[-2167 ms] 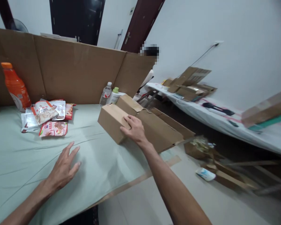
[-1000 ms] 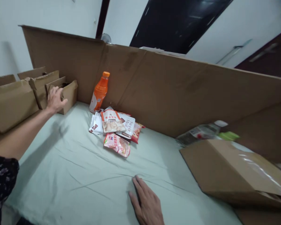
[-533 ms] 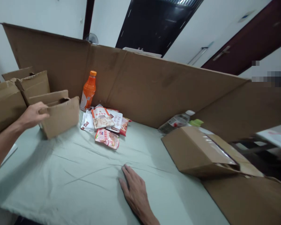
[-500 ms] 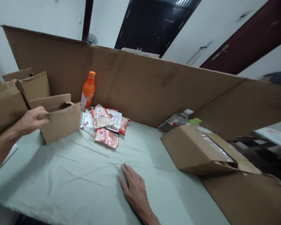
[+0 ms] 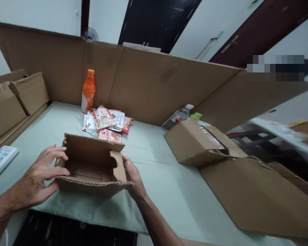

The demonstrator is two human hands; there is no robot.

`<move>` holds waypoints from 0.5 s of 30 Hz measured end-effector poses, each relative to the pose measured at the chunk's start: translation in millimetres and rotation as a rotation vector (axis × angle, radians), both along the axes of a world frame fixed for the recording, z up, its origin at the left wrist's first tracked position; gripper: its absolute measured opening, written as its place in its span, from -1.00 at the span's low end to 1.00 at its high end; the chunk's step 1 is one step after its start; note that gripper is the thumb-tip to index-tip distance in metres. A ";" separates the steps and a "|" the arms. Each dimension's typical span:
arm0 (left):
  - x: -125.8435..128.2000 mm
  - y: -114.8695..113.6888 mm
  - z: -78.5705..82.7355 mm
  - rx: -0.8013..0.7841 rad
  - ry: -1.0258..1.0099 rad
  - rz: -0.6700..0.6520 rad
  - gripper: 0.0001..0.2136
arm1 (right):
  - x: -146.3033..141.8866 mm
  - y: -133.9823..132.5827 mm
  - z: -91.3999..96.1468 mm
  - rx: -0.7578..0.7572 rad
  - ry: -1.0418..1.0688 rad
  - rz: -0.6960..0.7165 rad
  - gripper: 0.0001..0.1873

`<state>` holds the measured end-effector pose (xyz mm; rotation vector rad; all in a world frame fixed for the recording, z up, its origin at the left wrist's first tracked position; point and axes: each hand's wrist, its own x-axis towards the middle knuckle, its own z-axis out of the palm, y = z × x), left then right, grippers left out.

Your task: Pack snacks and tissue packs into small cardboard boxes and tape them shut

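A small open cardboard box (image 5: 91, 160) with torn flaps lies at the near edge of the table, its opening facing me and nothing visible inside. My left hand (image 5: 39, 176) grips its left end, thumb on the flap and fingers curled over the side. My right hand (image 5: 132, 176) presses against its right end, fingers partly hidden behind the flap.
Snack packets (image 5: 106, 121) and an orange drink bottle (image 5: 88, 90) sit by the tall cardboard wall (image 5: 149, 82). A closed carton (image 5: 195, 143) and a flat cardboard sheet (image 5: 256, 194) lie at right, more cartons (image 5: 12, 99) at left. A white remote-like item (image 5: 0, 159) lies on the green tablecloth (image 5: 169, 191).
My left hand pulled the small box from the left stack to the table's near edge in front of me. My right hand left the cloth and now holds the box's right end.
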<state>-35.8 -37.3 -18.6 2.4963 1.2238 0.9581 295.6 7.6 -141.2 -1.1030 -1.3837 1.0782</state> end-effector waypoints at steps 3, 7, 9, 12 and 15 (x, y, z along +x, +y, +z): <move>7.5 -6.6 -13.0 0.114 -0.105 0.053 -0.73 | -10.3 -0.5 0.5 -0.018 0.001 0.005 -0.37; 12.7 -12.1 -30.7 0.115 -0.207 0.045 -0.66 | 10.9 22.6 -6.7 -0.031 -0.033 -0.129 -0.35; 13.0 -10.8 -35.8 0.089 -0.218 0.024 -0.65 | 30.5 49.0 -8.1 -0.048 -0.062 -0.206 -0.42; 15.5 -6.7 -39.7 0.086 -0.228 0.000 -0.63 | 58.6 104.2 -9.2 -0.105 -0.100 -0.337 -0.51; 20.5 -4.5 -44.5 0.093 -0.263 0.008 -0.63 | 73.6 167.0 -11.9 -0.197 -0.137 -0.433 -0.59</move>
